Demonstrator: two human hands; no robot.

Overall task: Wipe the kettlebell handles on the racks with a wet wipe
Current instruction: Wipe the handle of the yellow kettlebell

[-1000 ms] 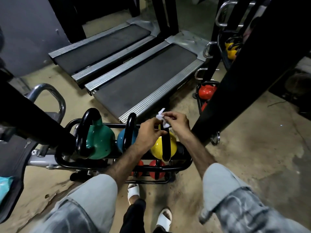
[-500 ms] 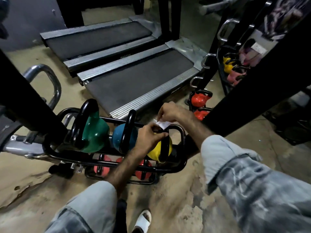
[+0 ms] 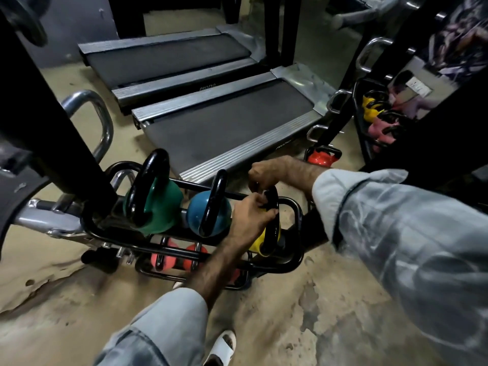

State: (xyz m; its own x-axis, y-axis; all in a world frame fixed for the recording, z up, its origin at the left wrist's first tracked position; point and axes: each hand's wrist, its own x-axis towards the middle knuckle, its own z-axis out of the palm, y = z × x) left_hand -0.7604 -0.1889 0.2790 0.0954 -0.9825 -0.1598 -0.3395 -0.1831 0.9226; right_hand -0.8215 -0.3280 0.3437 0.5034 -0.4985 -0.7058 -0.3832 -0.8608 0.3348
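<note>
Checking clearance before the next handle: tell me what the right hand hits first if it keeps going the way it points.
The right hand points left along the rack; the blue kettlebell's handle looks first in line, though depth is unclear.

**Legible markings in the head view**

Two short brand marks can be made out, both printed in light letters on the silver side rails of the treadmills. One sits on the rail of the farther treadmill (image 3: 169, 62), just above the centre of the frame; the other sits on the right-hand rail of the nearer treadmill (image 3: 227, 125), right of centre. Both appear upside down from this viewpoint and seem to read "PROTYO" or similar; the exact spelling cannot be settled. A white label (image 3: 420, 85) at upper right carries print too small to read.
</note>
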